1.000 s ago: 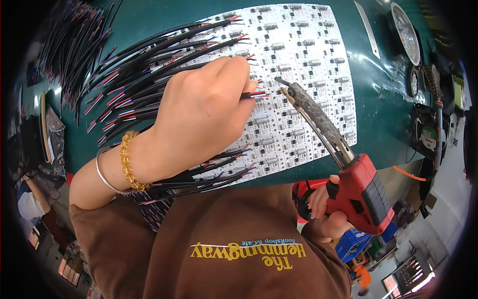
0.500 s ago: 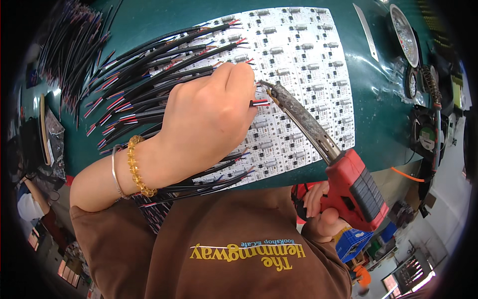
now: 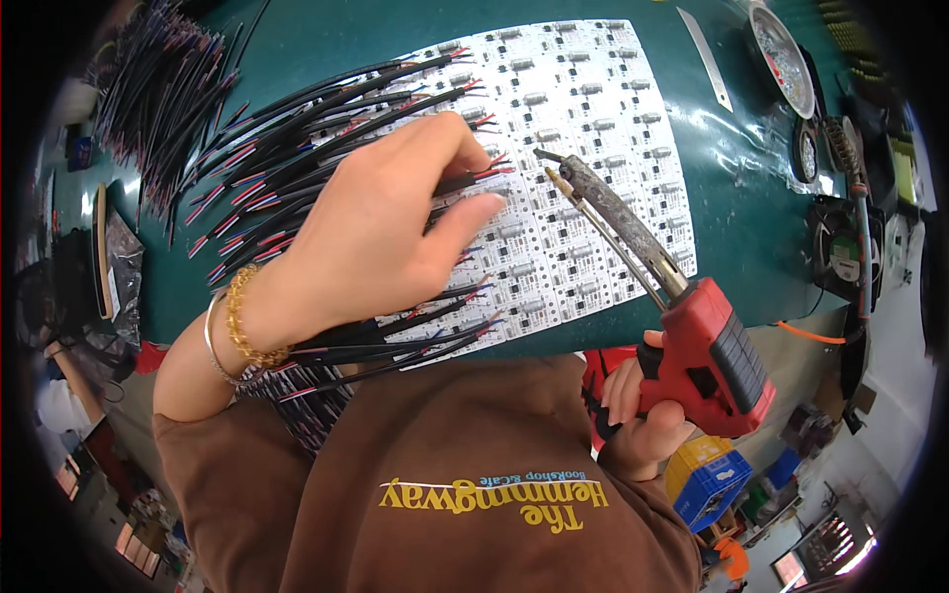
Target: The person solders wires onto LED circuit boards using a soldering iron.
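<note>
Mid-frame, our left hand (image 3: 386, 222) has thumb and forefinger spread either side of a black cable (image 3: 458, 184) over white circuit boards (image 3: 546, 69); our right hand (image 3: 645, 413) clasps the soldering gun (image 3: 697, 321), right of centre, by its rear, presumably away from heat.

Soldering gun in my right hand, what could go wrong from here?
Burn: the tip of the soldering gun points toward your left hand, close by; if it is hot, a slip could catch you.
Damage: that tip is over the circuit boards, crowded with small components, so a careless dip might scorch one.
Disturbed cables: your left hand is above the closely packed black cables, so brushing them might shift several.
</note>
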Demonstrator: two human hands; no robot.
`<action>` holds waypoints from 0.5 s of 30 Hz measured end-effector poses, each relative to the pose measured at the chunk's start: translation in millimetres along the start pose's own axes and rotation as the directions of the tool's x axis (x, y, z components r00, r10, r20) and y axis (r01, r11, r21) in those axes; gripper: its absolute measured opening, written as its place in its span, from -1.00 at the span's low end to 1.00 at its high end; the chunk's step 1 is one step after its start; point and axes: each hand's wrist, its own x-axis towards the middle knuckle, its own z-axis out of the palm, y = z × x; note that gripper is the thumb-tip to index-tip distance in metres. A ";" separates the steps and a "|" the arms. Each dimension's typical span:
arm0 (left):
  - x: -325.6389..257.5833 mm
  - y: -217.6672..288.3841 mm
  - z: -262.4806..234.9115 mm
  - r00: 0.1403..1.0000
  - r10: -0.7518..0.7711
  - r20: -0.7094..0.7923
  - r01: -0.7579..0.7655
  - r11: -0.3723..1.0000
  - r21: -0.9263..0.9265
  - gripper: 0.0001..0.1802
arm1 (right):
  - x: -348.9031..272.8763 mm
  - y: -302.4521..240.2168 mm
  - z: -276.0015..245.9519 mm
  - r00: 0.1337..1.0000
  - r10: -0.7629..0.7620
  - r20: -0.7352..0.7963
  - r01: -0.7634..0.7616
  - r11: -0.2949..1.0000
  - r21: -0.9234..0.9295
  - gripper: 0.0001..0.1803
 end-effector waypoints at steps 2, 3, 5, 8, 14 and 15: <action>-0.3 -3.2 -4.8 0.990 -0.099 0.105 0.105 0.993 -0.052 -0.88 | 14.3 -21.9 9.7 0.996 0.020 0.091 -0.034 0.987 0.158 -0.12; -1.1 -0.6 -5.2 0.990 -0.098 0.106 0.103 0.993 -0.048 -0.88 | 12.9 -24.1 11.3 0.996 0.019 0.089 -0.033 0.986 0.162 -0.12; -5.1 5.2 -5.5 0.977 -0.214 0.021 0.215 0.970 -0.116 -0.89 | 9.9 -27.8 11.5 0.998 0.046 0.043 -0.053 0.979 0.195 -0.14; -0.4 14.7 -16.7 0.970 0.089 -0.228 -0.084 0.996 0.031 -0.90 | -3.6 -17.6 2.4 0.998 0.022 -0.056 -0.009 0.975 0.221 -0.16; -4.2 23.8 -13.4 0.925 -0.343 0.166 0.374 0.898 -0.233 -0.90 | -4.8 -22.8 -5.9 1.000 0.016 -0.010 -0.012 0.965 0.264 -0.16; -3.9 19.9 -10.1 0.922 -0.348 0.168 0.380 0.896 -0.229 -0.90 | -4.5 -23.3 -5.6 1.000 0.016 0.018 -0.021 0.961 0.277 -0.15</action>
